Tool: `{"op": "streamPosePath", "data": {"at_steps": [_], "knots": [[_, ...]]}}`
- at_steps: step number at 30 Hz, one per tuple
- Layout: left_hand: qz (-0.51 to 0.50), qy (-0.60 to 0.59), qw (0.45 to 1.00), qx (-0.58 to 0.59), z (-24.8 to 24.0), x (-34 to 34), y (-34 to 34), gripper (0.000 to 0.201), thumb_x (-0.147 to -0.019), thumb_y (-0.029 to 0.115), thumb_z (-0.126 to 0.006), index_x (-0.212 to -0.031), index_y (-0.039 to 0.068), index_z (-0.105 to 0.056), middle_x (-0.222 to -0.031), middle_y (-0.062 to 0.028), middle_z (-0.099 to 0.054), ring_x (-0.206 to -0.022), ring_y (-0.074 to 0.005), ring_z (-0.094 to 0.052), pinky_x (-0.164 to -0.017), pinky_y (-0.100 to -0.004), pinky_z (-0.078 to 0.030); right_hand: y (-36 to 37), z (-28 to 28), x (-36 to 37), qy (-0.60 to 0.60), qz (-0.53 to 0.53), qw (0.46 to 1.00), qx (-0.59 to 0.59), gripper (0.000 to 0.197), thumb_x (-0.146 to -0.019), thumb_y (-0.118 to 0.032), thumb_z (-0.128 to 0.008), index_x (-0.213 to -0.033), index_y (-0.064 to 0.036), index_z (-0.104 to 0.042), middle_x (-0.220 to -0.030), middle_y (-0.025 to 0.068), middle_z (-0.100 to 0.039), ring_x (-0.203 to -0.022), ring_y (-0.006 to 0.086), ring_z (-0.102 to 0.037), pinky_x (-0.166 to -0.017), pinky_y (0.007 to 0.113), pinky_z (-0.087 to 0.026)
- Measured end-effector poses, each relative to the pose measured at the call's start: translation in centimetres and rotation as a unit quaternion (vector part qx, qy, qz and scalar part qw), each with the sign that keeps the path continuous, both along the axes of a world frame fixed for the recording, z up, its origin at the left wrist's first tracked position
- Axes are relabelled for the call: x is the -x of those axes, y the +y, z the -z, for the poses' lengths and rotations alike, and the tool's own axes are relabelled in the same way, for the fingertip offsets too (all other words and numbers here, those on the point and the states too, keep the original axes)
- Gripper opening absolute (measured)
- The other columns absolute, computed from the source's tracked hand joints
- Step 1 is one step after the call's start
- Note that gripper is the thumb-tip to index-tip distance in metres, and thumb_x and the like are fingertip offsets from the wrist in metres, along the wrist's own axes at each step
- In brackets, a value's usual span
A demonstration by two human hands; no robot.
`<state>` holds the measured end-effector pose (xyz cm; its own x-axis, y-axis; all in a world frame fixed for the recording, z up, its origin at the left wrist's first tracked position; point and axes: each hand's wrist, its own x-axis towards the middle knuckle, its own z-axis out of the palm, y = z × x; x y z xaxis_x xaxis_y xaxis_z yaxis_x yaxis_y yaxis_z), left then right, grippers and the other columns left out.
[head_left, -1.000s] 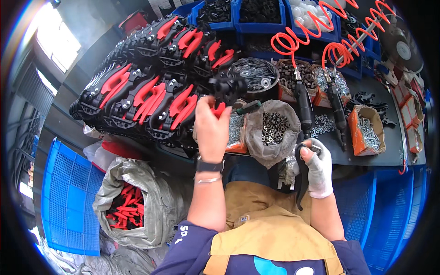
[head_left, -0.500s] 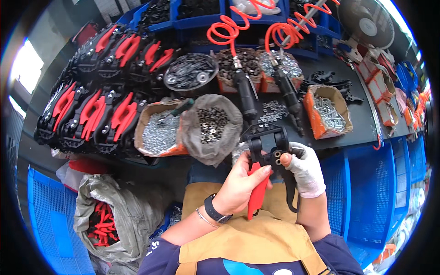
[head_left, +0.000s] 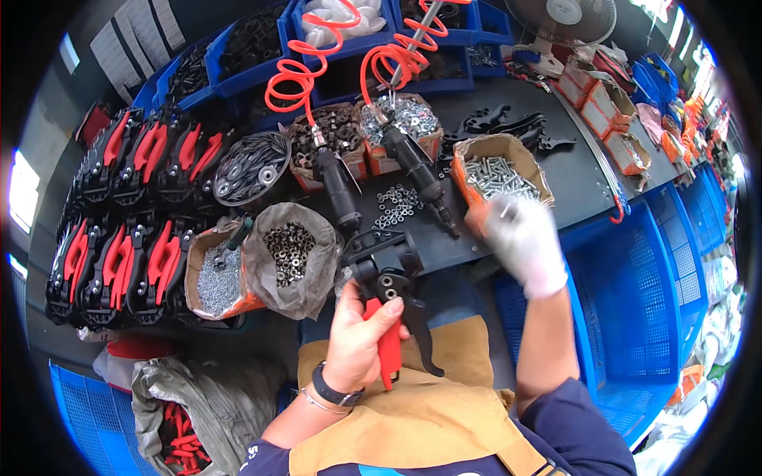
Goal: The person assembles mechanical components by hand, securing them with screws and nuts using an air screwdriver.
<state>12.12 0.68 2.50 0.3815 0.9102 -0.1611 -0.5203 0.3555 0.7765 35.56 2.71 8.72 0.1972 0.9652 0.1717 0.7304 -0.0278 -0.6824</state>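
Observation:
My left hand (head_left: 359,337) is closed around the red handle of a half-assembled black-and-red clamp-like tool (head_left: 389,266), held upright above my lap. A curved black lever hangs down at its right side, and small metal nuts or bushings show at its joint. My right hand (head_left: 528,247), in a white glove with a bare thumb, is at the front of an orange cardboard box of screws (head_left: 498,176). Motion blurs its fingers, so whether they hold anything is hidden.
Finished tools (head_left: 119,258) stand in rows at the left. A bag of nuts (head_left: 290,250) and a box of small metal pins (head_left: 216,278) lie near the bench edge. Two air screwdrivers (head_left: 337,186) hang on red coiled hoses. Blue crates (head_left: 627,278) stand at the right.
My right hand has left the tool and moved up and right to the screw box. The left hand still holds the tool. The whole view has shifted.

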Motion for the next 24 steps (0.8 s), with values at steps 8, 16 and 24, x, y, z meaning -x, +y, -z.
{"op": "streamPosePath", "data": {"at_steps": [8,16,24], "knots": [[0.030,0.029,0.999,0.026,-1.0,-0.6,-0.5,0.043,-0.086,0.006,-0.068,-0.120,0.004,-0.042,-0.099,-0.0040,-0.057,-0.072,-0.0116,-0.059,-0.061,-0.0260,-0.054,11.5,4.3,-7.5,-0.308,-0.027,0.951,0.025,0.019,-0.081,-0.019,-0.061,-0.087,-0.0037,-0.069,-0.088,0.0194,-0.067,-0.087,0.0351,-0.064,-0.080,0.043,-0.050],[0.028,0.004,0.999,0.032,-1.1,0.3,-0.1,0.043,-0.086,0.006,-0.068,-0.121,0.005,-0.042,-0.099,-0.0034,-0.057,-0.071,-0.0104,-0.059,-0.060,-0.0249,-0.055,12.4,6.0,-9.0,-0.397,-0.077,0.914,0.022,0.016,-0.081,-0.008,-0.057,-0.094,-0.0030,-0.065,-0.095,0.0191,-0.067,-0.093,0.0340,-0.064,-0.085,0.043,-0.049],[0.040,-0.019,0.999,0.029,-1.3,0.4,-0.8,0.041,-0.087,0.003,-0.067,-0.122,0.006,-0.045,-0.102,-0.0012,-0.056,-0.083,-0.0074,-0.058,-0.062,-0.0231,-0.056,11.7,5.6,-7.5,-0.370,-0.030,0.926,0.071,0.019,-0.083,-0.006,-0.052,-0.098,-0.0009,-0.063,-0.098,0.0211,-0.066,-0.093,0.0356,-0.064,-0.084,0.044,-0.049]]}}
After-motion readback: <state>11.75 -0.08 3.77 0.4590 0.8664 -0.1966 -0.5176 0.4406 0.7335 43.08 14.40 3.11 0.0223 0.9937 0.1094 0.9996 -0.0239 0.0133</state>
